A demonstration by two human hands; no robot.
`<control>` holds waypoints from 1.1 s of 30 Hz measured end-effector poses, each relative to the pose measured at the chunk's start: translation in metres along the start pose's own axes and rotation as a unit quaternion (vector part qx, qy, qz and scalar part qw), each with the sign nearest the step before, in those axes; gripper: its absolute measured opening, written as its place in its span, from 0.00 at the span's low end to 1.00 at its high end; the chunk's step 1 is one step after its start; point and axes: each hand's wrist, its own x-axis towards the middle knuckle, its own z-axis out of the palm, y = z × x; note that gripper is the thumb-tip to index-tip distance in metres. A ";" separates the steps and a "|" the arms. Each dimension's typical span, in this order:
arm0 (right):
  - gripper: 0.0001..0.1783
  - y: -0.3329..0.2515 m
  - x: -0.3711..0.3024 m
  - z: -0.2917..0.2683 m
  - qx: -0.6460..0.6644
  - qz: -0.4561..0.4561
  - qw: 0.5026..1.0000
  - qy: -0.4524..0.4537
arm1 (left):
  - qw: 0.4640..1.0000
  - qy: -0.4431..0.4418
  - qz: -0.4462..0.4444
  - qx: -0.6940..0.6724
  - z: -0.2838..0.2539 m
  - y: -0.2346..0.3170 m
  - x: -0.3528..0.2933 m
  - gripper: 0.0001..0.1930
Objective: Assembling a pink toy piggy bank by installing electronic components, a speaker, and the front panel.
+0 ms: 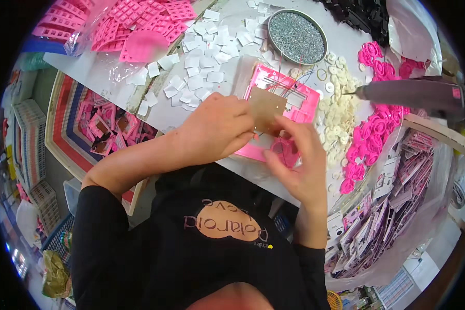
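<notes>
A pink plastic casing [304,114] lies on the table in front of me, with thin wires and metal rods in its upper part. Over its middle a square brown circuit board [266,109] is tilted up. The curled fingers of my left hand [217,124] pinch the board's left edge. My right hand [304,163] comes from the other side, thumb and index finger spread apart, the index fingertip at the board's lower right corner. Between that thumb and finger shows a round pink part [285,149]; whether it is fixed to the casing is hidden.
A round tin of small screws [297,37] stands behind the casing. White squares [206,59] are scattered at left, cream discs [338,98] and pink rings [369,139] at right. An electric screwdriver [413,95] points in from the right, above a bag of printed cards [382,217].
</notes>
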 end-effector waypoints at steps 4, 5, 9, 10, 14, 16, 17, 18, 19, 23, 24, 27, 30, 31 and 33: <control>0.17 0.009 0.016 0.017 0.022 0.000 1.000 -0.015 | 0.978 0.005 -0.075 -0.195 0.003 -0.004 -0.001 0.03; 0.15 0.009 0.019 0.017 0.022 0.009 0.999 -0.026 | 0.971 0.007 -0.075 -0.227 0.002 -0.005 0.000 0.03; 0.06 0.017 0.015 0.027 0.153 0.070 0.986 0.018 | 0.979 0.036 -0.047 -0.197 -0.009 0.003 0.001 0.04; 0.05 0.017 0.014 0.029 0.160 0.075 0.984 0.030 | 0.979 0.038 -0.055 -0.192 -0.008 0.004 0.000 0.05; 0.04 0.015 0.011 0.030 0.154 0.104 0.981 0.052 | 0.982 0.024 -0.072 -0.172 0.003 -0.003 -0.005 0.06; 0.04 0.016 0.010 0.031 0.156 0.106 0.980 0.058 | 0.986 0.023 -0.066 -0.152 0.000 -0.002 -0.004 0.06; 0.05 0.016 0.010 0.032 0.157 0.107 0.980 0.060 | 0.987 0.024 -0.062 -0.145 0.000 -0.002 -0.004 0.06; 0.05 0.016 0.010 0.033 0.157 0.109 0.980 0.063 | 0.988 0.029 -0.058 -0.143 0.001 -0.002 -0.005 0.06; 0.05 0.016 0.009 0.033 0.157 0.111 0.979 0.065 | 0.987 0.031 -0.060 -0.147 0.001 -0.001 -0.004 0.06; 0.05 0.013 0.008 0.033 0.161 0.097 0.979 0.075 | 0.980 0.040 -0.082 -0.177 -0.003 0.005 -0.002 0.06; 0.05 0.013 0.008 0.032 0.161 0.094 0.980 0.063 | 0.977 0.047 -0.084 -0.189 0.002 0.003 -0.003 0.06; 0.04 0.015 0.006 0.029 0.169 0.086 0.981 0.043 | 0.972 0.055 -0.094 -0.207 0.006 0.001 -0.002 0.05; 0.04 0.016 0.005 0.030 0.181 0.095 0.978 0.051 | 0.962 0.068 -0.095 -0.247 0.013 -0.005 -0.005 0.04; 0.04 0.015 0.004 0.031 0.181 0.110 0.976 0.054 | 0.961 0.074 -0.092 -0.250 0.015 -0.006 -0.005 0.03; 0.04 0.014 0.005 0.032 0.177 0.116 0.976 0.059 | 0.963 0.088 -0.086 -0.238 0.017 -0.006 -0.006 0.03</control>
